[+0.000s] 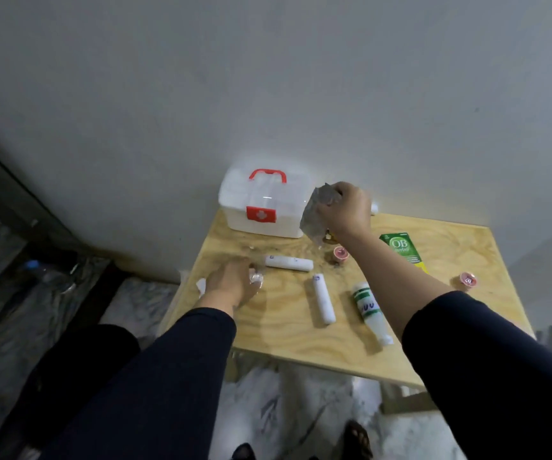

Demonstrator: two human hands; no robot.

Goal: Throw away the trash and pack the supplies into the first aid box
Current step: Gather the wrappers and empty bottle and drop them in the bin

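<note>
You look to be mid trash-collection: your right hand [345,207], just right of the closed first aid box [261,204], has its grip clamped on a grey wrapper [316,217], your left hand [231,285], nearer you, closes on clear crumpled scraps [256,278]; next, bin both.

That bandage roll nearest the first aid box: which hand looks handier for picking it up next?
Probably the left hand: it lies on the table right beside the bandage roll, though already clutching crumpled wrappers. The right hand is raised, gripping a grey packet.
</note>
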